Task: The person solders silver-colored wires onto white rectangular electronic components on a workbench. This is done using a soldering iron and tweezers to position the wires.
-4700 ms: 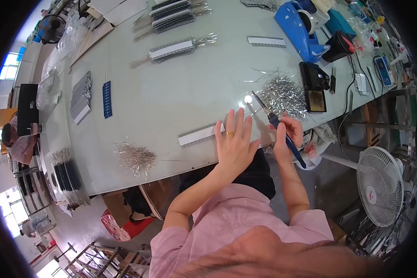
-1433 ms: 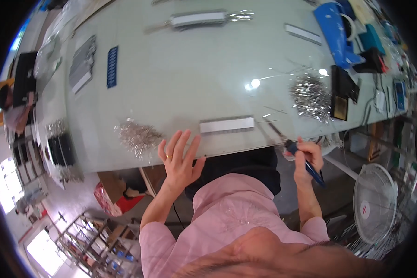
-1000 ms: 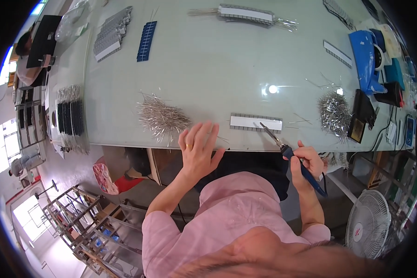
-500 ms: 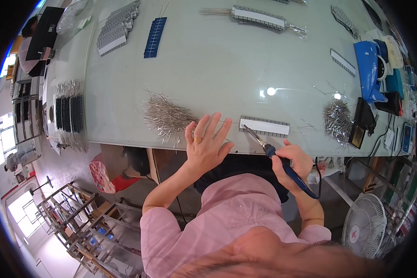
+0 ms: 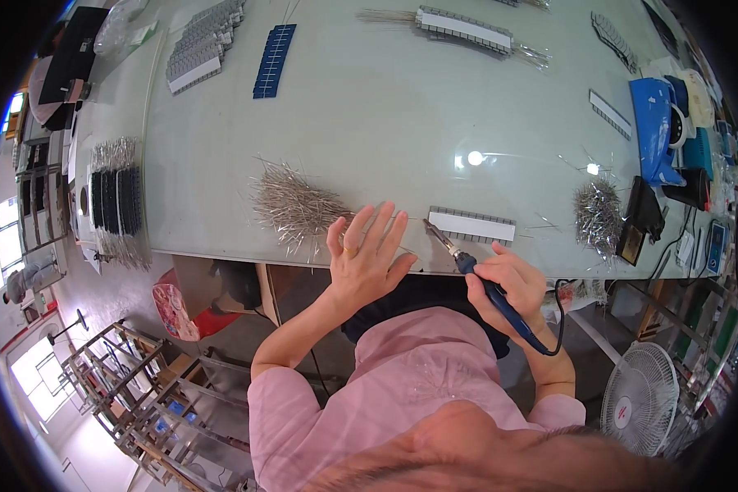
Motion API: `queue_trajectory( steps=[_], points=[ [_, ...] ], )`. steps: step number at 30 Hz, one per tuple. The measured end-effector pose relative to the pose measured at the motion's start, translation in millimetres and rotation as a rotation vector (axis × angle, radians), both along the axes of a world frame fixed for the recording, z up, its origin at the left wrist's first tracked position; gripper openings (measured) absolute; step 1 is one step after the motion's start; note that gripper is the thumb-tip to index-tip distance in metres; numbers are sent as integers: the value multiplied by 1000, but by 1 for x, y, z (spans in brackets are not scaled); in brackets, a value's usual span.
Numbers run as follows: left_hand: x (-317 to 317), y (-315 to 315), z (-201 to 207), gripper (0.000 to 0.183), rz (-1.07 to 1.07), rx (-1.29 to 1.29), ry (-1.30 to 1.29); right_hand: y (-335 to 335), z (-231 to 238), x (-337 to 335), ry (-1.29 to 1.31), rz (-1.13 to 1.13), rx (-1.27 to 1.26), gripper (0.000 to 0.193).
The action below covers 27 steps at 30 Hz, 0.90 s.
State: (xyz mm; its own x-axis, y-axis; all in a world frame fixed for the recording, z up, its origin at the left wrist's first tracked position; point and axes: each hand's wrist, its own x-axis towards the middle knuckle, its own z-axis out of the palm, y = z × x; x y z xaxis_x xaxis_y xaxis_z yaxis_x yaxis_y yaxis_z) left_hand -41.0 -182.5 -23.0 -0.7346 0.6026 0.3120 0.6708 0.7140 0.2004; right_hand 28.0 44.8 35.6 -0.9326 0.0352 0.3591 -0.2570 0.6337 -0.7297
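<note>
My right hand (image 5: 512, 283) is closed round the blue handle of a soldering iron (image 5: 500, 298). Its tip is at the left end of a white strip with grey slotted edges (image 5: 471, 225), near a thin wire that sticks out there. My left hand (image 5: 367, 256) lies flat with fingers stretched at the table's near edge. Under or beside its fingertips runs the thin wire; whether they press on it cannot be made out. Just left of that hand is a loose heap of thin metal wires (image 5: 295, 201).
Another pile of cut wires (image 5: 599, 209) lies at the right, by a black box (image 5: 644, 209). Farther off are stacked grey strips (image 5: 205, 49), a blue strip (image 5: 274, 61) and a wired white strip (image 5: 465, 29). Dark wired strips (image 5: 119, 201) stand at the left; a fan (image 5: 640, 394) is below right.
The soldering iron's tip has moved slightly left, from on the white strip to its left end. My right hand shifted left with it. My left hand has barely moved.
</note>
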Motion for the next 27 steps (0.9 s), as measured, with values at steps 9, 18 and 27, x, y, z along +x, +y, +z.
queue_trajectory(
  steps=[9, 18, 27],
  points=[
    [-1, 2, 0, 56, -33, -24, -16, -2, 9, -5, 11, 30, 55, 21],
    [-2, 2, 0, 56, -38, -24, -19, -3, 8, -4, 13, 16, 38, 19],
    [-3, 2, 2, 56, -47, -19, -40, -9, 0, -7, 74, 26, 47, 21]
  ],
)
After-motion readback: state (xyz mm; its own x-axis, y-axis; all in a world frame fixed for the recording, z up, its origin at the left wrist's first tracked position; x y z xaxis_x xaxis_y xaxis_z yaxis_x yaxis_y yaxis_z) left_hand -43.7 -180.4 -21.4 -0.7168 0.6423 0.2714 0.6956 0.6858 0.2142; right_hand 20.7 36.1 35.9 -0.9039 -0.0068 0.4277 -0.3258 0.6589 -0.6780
